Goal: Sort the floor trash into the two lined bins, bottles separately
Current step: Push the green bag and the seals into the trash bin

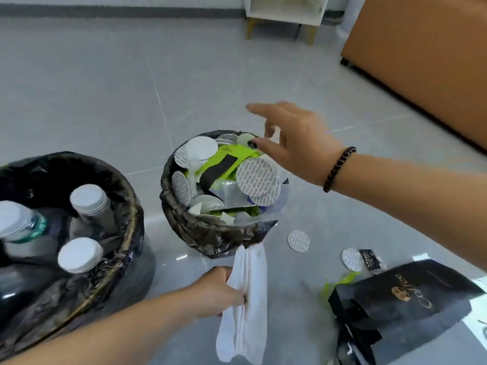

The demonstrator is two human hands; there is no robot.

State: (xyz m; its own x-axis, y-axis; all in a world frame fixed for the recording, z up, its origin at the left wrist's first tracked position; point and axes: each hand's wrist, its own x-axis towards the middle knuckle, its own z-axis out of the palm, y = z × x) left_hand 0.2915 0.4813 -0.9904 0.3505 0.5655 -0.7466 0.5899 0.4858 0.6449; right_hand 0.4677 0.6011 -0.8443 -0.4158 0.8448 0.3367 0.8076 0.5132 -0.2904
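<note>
Two black-lined bins stand on the grey floor. The left bin [126, 206] holds bottles with white caps [80, 255]. The middle bin [210, 238] is heaped with white round seal discs [258, 177], a green-and-black wrapper [224, 164] and clear plastic. My right hand [290, 143] hovers over that bin's far rim, fingers spread and holding nothing. My left hand [221, 291] grips a white folded tissue [245, 306] just in front of the middle bin. Loose on the floor at the right lie two seal discs [298, 241], a small black sachet [370, 259] and black coffee bags [400, 304].
A brown sofa [421, 61] fills the far right. A white cabinet on wooden legs [284, 14] stands at the back wall. A scrap of green wrapper [340, 283] pokes out beside the coffee bags. Grey tiled floor stretches behind the bins.
</note>
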